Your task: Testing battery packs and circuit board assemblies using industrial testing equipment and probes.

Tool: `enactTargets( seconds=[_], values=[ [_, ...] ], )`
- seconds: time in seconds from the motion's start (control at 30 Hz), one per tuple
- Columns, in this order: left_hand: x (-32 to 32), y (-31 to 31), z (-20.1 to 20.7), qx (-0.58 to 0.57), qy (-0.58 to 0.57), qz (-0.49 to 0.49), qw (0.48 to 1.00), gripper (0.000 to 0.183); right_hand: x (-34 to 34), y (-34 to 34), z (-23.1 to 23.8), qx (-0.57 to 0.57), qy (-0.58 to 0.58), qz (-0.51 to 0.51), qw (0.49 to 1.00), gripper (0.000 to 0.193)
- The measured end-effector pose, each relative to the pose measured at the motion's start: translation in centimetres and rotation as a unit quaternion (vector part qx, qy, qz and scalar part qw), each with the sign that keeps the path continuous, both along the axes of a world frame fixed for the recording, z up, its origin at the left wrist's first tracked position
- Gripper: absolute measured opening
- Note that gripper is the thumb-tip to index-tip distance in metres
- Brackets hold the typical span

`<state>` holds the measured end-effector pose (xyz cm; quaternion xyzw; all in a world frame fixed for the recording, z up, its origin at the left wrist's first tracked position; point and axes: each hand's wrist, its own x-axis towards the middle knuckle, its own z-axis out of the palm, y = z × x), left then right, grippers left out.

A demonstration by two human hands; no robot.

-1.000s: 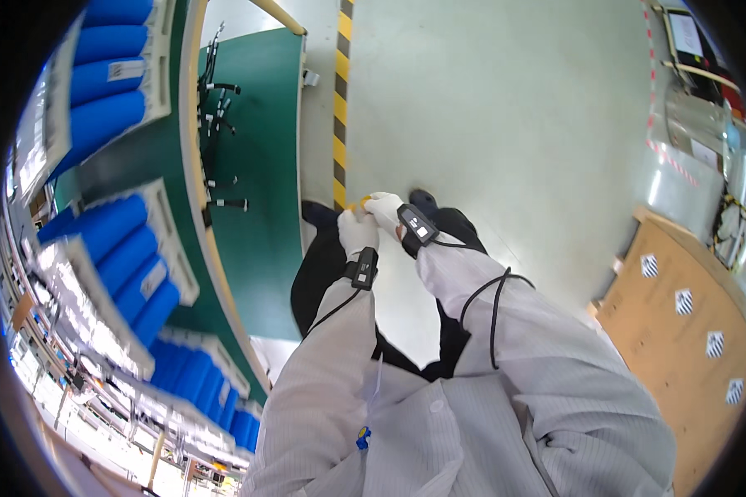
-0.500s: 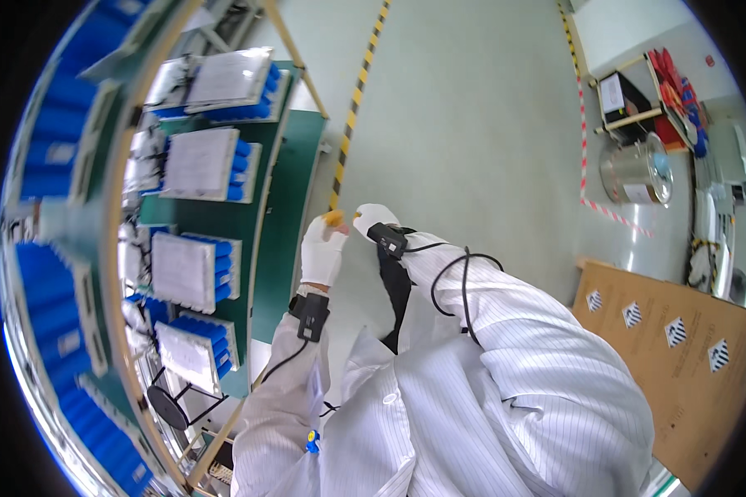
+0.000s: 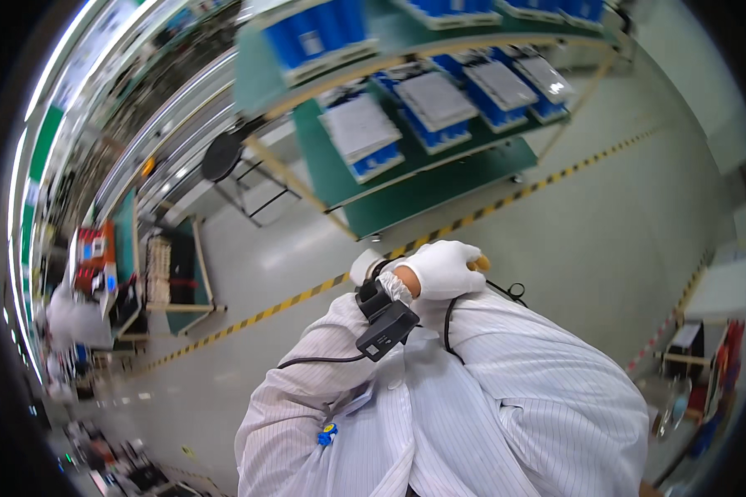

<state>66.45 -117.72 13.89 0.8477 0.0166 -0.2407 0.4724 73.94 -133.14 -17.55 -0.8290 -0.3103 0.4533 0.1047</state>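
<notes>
My left hand wears a white glove with yellowish fingertips. It lies across my right forearm, its fingers curled against the white striped sleeve; what they hold, if anything, is hidden. Behind my left wrist, a part of my white-gloved right hand shows, its fingers hidden. My arms cross in front of my body. A black box-shaped device is strapped on my left wrist, with a black cable running from it along the sleeve. Another thin black cable loops beyond my left hand.
Ahead stands a green-shelved rack holding several blue-and-white bins with papers on top. Left of it is a black stool. Yellow-black floor tape runs past the rack. A metal drum and a small cart stand at right.
My view has swung left, so the rack now lies ahead instead of at left. My hands, apart side by side before, now cross, the left over the right wrist. The brown cardboard has left view.
</notes>
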Motion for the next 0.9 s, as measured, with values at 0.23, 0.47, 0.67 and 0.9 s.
enactTargets(
  seconds=[0.23, 0.47, 0.67, 0.9],
  values=[
    [-14.2, 11.3, 4.3, 0.114, -0.106, 0.074, 0.985, 0.047, -8.6, 12.3, 3.4, 0.016, 0.002, 0.139, 0.990, 0.034],
    [-17.2, 15.5, 7.8, -0.167, -0.375, 0.158, 0.898, 0.034, -13.8, 26.9, 2.9, -0.014, 0.029, 0.278, 0.960, 0.035],
    [-21.9, 25.3, 11.5, -0.328, -0.343, 0.209, 0.855, 0.044, -19.8, 46.7, 4.5, -0.013, 0.034, 0.432, 0.901, 0.035],
    [-31.9, 38.3, 9.0, -0.191, -0.426, 0.375, 0.801, 0.047, -28.3, 77.1, 13.1, 0.132, -0.091, 0.637, 0.754, 0.035]
  ],
)
